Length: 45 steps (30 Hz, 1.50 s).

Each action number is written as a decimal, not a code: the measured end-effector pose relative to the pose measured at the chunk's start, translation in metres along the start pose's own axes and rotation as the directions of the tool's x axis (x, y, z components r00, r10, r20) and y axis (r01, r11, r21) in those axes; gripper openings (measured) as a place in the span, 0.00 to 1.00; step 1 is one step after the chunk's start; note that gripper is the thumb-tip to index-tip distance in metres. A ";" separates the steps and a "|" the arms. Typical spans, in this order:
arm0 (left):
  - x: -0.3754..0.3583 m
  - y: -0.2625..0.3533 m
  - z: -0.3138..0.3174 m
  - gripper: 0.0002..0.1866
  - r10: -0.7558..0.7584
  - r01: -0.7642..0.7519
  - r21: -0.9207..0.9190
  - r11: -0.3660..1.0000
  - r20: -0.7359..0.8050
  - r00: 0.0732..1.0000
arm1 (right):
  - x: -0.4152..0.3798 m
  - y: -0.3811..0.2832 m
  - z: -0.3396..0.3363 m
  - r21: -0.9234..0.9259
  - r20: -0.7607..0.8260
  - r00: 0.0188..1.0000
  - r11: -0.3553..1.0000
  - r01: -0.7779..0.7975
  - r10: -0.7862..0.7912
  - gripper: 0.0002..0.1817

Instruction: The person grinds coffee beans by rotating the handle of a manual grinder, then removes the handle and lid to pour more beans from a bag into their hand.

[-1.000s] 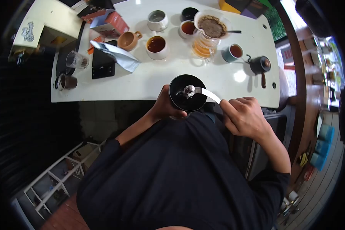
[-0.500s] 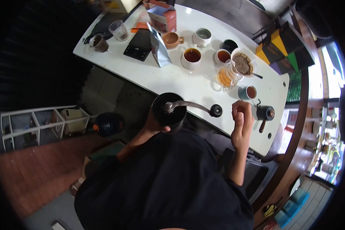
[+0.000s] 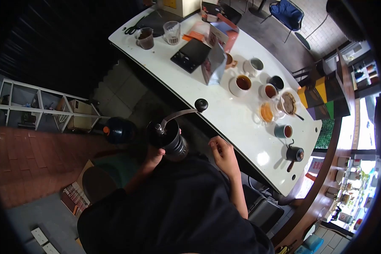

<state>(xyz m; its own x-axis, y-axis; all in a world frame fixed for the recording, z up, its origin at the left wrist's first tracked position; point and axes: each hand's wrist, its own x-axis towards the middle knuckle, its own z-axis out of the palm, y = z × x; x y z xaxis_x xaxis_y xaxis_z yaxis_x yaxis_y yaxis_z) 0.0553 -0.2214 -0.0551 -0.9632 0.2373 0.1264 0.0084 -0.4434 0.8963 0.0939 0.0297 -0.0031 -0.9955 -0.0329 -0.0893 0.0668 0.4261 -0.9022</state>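
Observation:
A black hand coffee grinder (image 3: 176, 146) is held in front of my body, its open top facing up. My left hand (image 3: 154, 157) is wrapped around it, thumb at the near side. From its centre the metal crank (image 3: 178, 113) reaches toward the table, ending in a round black knob (image 3: 201, 105). My right hand (image 3: 224, 157) hovers by the table's near edge with its fingers curled in, apart from the crank; nothing shows in it. What lies inside the grinder is too dark to tell.
On the white table (image 3: 241, 127) stand a black scale (image 3: 191, 55), a foil bag (image 3: 214, 65), several cups of dark liquid, a glass server (image 3: 266, 112), a dripper with coffee grounds (image 3: 288, 104) and a small dark pot (image 3: 295, 154). A shelf rack (image 3: 40, 111) stands left.
My view has turned, so the table sits further right. My right hand has moved left and nearer my body. The crank has swung, its knob now up toward the table's edge.

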 end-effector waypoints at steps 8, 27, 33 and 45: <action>0.091 0.074 -0.129 0.59 0.196 -0.196 0.155 0.968 0.013 0.981 | 0.160 -0.039 0.102 -0.098 -0.018 0.994 0.990 0.103 -0.105 0.07; 0.178 0.104 -0.333 0.61 0.103 -0.100 0.080 0.992 -0.037 0.994 | 0.462 -0.015 0.246 -0.456 -0.155 0.938 0.864 0.212 -0.312 0.04; 0.197 0.083 -0.315 0.63 0.077 -0.069 0.117 0.991 -0.068 0.995 | 0.404 -0.063 0.211 0.337 -0.124 0.992 0.940 0.050 -0.008 0.05; 0.223 0.058 -0.177 0.61 0.086 -0.129 0.269 0.955 0.166 0.982 | 0.211 -0.161 0.077 0.280 -0.504 0.833 0.870 0.405 -0.226 0.06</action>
<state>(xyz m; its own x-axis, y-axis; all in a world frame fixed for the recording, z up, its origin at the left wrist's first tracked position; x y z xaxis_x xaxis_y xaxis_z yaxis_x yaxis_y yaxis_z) -0.2062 -0.3476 -0.0500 -0.9007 0.3387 0.2720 0.2045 -0.2217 0.9534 -0.1217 -0.1152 0.0905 -0.8789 0.3320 0.3424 -0.3266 0.1044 -0.9394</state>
